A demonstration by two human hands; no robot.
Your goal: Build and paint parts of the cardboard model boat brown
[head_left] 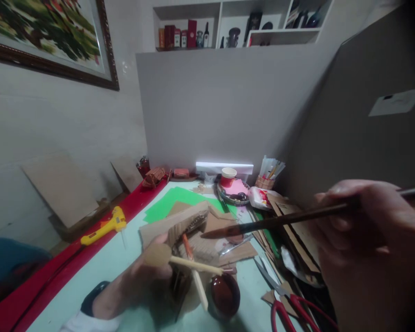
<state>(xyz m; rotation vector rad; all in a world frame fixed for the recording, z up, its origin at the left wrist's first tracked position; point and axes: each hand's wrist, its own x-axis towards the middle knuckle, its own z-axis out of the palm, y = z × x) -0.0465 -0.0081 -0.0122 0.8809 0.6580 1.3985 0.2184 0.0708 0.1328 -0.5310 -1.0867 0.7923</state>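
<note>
My left hand (154,265) is wrapped round a small cardboard model (180,276) with a ribbed roof and thin sticks. A pale round piece with a stick (193,263) crosses in front of it, beside an orange-tipped stick (187,246). Raised at the right, my right hand (370,221) pinches a long dark paintbrush (280,220), its brown tip pointing left close above the model. Below the tip stands a bowl of dark reddish-brown liquid (224,296).
Red-handled scissors (280,304) lie right of the bowl, near cardboard strips (293,230). A yellow glue gun (105,228) rests on the left red cloth. Behind are green sheets (176,199), a tray (235,199) with a paper cup (228,177), and a pen holder (265,181).
</note>
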